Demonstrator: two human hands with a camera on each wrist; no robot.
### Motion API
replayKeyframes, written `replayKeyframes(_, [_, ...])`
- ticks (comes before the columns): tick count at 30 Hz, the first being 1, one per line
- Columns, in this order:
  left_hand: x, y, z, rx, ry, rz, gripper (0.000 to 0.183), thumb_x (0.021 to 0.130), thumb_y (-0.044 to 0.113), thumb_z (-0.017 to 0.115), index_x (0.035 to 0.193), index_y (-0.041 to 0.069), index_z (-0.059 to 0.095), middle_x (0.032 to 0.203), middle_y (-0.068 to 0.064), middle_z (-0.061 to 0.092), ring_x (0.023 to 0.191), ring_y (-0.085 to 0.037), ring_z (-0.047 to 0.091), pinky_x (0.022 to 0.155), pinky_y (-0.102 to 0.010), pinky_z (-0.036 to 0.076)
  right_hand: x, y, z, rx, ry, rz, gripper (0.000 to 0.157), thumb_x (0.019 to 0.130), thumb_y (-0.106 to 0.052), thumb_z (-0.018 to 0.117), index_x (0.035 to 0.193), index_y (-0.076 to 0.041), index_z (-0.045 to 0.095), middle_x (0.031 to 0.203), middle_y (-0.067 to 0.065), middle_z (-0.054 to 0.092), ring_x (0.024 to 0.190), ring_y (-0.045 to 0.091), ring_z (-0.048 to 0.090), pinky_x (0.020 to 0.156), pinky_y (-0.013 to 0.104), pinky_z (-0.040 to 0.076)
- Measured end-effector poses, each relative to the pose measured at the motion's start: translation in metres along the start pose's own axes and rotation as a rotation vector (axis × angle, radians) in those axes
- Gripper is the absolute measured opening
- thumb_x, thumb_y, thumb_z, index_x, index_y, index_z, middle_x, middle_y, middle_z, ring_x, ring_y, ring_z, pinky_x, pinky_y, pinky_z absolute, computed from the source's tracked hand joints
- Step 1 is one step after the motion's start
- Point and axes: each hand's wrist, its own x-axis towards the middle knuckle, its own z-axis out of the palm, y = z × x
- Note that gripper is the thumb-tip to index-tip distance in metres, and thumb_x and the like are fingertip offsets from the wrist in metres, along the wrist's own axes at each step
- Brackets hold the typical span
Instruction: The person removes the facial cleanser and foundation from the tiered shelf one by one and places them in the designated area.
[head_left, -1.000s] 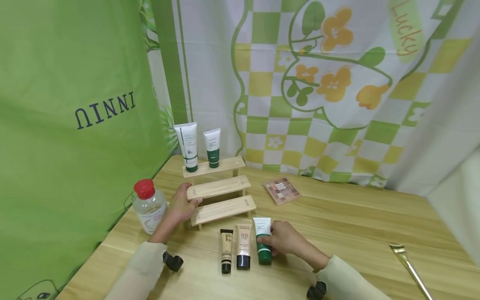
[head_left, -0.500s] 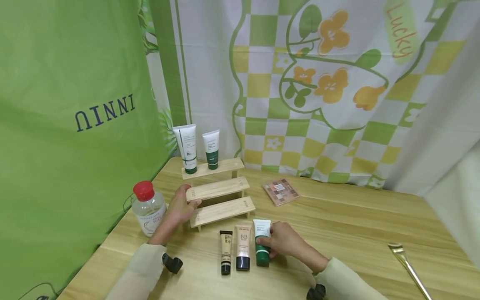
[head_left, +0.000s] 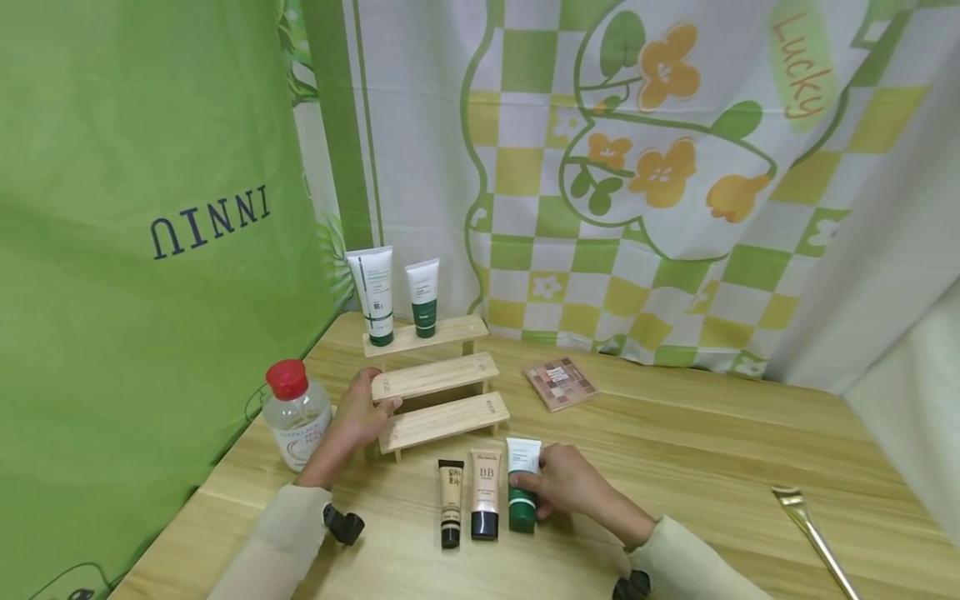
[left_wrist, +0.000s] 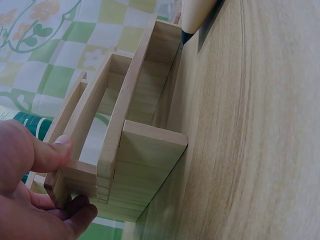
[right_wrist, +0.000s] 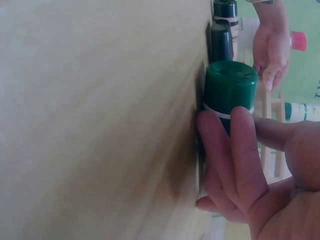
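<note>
Green-and-white tube (head_left: pixel 522 461) was in our R hand (head_left: pixel 573 483), pinched w/ thumb across its front & fingers along its R side, green cap pointing towards us. It was at the R end of a row of 3 on the wooden table (head_left: pixel 675 433); we couldn't tell if its underside touched the wood. Just L of it lay the BB tube (head_left: pixel 485 483), dark cap our way, then the slim gold tube (head_left: pixel 451 504) w/ black cap, also our way.

Our L hand (head_left: pixel 363 412) gripped the L end of the middle step (head_left: pixel 438 375) of a 3-step wooden rack (head_left: pixel 446 421), thumb on the near side, other fingers curled round the end. On the top step (head_left: pixel 457 331) stood 2 tubes on their green caps: the tall white tube (head_left: pixel 372 292) on the L & the short white/green tube (head_left: pixel 423 296) beside it.

L of our L forearm we had a clear bottle (head_left: pixel 300 425) w/ red cap, upright. R of the rack, btwn it & the open tbl, lay a square palette (head_left: pixel 561 383), flat. Far R, well apart from our R hand, was a gold-handled brush (head_left: pixel 817 537). Behind the tbl hung a checked curtain (head_left: pixel 600 275) marked "Lucky".
</note>
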Motion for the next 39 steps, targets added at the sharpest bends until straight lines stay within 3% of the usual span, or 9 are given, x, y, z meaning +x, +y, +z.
replayKeyframes(3, [0.000, 0.000, -0.001, 0.000, 0.001, 0.000, 0.064, 0.093, 0.017, 0.065, 0.143, -0.004, 0.031, 0.139, -0.030, 0.043, 0.129, -0.045, 0.043, 0.110, -0.056, 0.034, 0.005, -0.004, -0.006, -0.076, 0.043, 0.032, 0.043, 0.091, -0.041, 0.067, 0.074, -0.002, 0.063, 0.049, 0.002, 0.061, 0.045, 0.013, 0.062, 0.051, 0.028, 0.049])
replayKeyframes(7, [-0.001, -0.001, -0.003, 0.002, 0.002, -0.001, 0.064, 0.093, 0.017, 0.064, 0.143, -0.005, 0.031, 0.139, -0.030, 0.043, 0.128, -0.045, 0.043, 0.109, -0.056, 0.034, 0.023, -0.014, -0.019, -0.101, 0.136, 0.003, 0.053, 0.095, -0.039, 0.063, 0.105, 0.014, 0.062, 0.050, 0.004, 0.062, 0.049, 0.017, 0.063, 0.067, 0.039, 0.056])
replayKeyframes(9, [-0.002, -0.002, -0.004, 0.010, 0.007, -0.007, 0.063, 0.093, 0.017, 0.065, 0.142, -0.005, 0.032, 0.138, -0.030, 0.043, 0.128, -0.046, 0.043, 0.109, -0.056, 0.034, 0.037, -0.022, -0.026, -0.058, 0.176, -0.054, 0.059, 0.096, -0.036, 0.062, 0.122, 0.016, 0.053, 0.059, 0.007, 0.066, 0.052, 0.018, 0.065, 0.071, 0.040, 0.058])
replayKeyframes(11, [-0.002, -0.002, -0.004, 0.016, 0.013, -0.006, 0.062, 0.092, 0.016, 0.065, 0.141, -0.005, 0.033, 0.137, -0.031, 0.044, 0.127, -0.046, 0.044, 0.109, -0.056, 0.034, 0.055, -0.034, -0.034, -0.013, 0.222, -0.122, 0.057, 0.097, -0.034, 0.061, 0.127, 0.014, 0.051, 0.071, 0.009, 0.069, 0.057, 0.018, 0.065, 0.063, 0.037, 0.057])
replayKeyframes(15, [-0.003, -0.001, -0.002, 0.010, 0.010, 0.004, 0.062, 0.091, 0.016, 0.066, 0.140, -0.006, 0.034, 0.135, -0.031, 0.046, 0.126, -0.046, 0.046, 0.108, -0.056, 0.035, 0.093, -0.062, -0.047, 0.040, 0.320, -0.236, 0.053, 0.098, -0.033, 0.060, 0.134, 0.004, 0.049, 0.097, 0.012, 0.068, 0.081, 0.021, 0.066, 0.069, 0.035, 0.055])
replayKeyframes(23, [-0.002, 0.001, 0.005, 0.008, 0.003, 0.005, 0.062, 0.092, 0.017, 0.067, 0.140, -0.006, 0.035, 0.134, -0.030, 0.047, 0.126, -0.045, 0.047, 0.108, -0.056, 0.036, 0.150, -0.114, -0.055, 0.079, 0.299, -0.248, 0.078, 0.094, -0.042, 0.063, 0.151, -0.002, 0.028, 0.144, 0.019, 0.047, 0.131, 0.034, 0.047, 0.104, 0.048, 0.043])
replayKeyframes(27, [-0.003, 0.002, 0.006, 0.005, 0.004, -0.002, 0.063, 0.091, 0.018, 0.067, 0.140, -0.005, 0.035, 0.135, -0.030, 0.046, 0.126, -0.045, 0.046, 0.108, -0.056, 0.036, 0.165, -0.127, -0.055, 0.107, 0.287, -0.220, 0.078, 0.093, -0.045, 0.063, 0.152, -0.008, 0.029, 0.149, 0.014, 0.043, 0.136, 0.030, 0.042, 0.108, 0.047, 0.040])
replayKeyframes(33, [-0.003, 0.003, 0.004, 0.011, -0.004, -0.019, 0.063, 0.092, 0.018, 0.066, 0.142, -0.004, 0.034, 0.136, -0.029, 0.046, 0.126, -0.045, 0.046, 0.108, -0.056, 0.036, 0.175, -0.139, -0.049, 0.182, 0.258, -0.245, 0.054, 0.093, -0.037, 0.066, 0.138, -0.011, 0.049, 0.131, 0.008, 0.060, 0.123, 0.024, 0.054, 0.101, 0.043, 0.046])
replayKeyframes(39, [-0.003, 0.004, 0.001, 0.015, 0.016, -0.019, 0.063, 0.092, 0.018, 0.066, 0.142, -0.003, 0.034, 0.137, -0.029, 0.045, 0.127, -0.045, 0.045, 0.109, -0.056, 0.035, 0.178, -0.149, -0.045, 0.187, 0.273, -0.273, 0.039, 0.095, -0.028, 0.065, 0.128, -0.010, 0.055, 0.123, 0.008, 0.064, 0.116, 0.024, 0.058, 0.097, 0.041, 0.049])
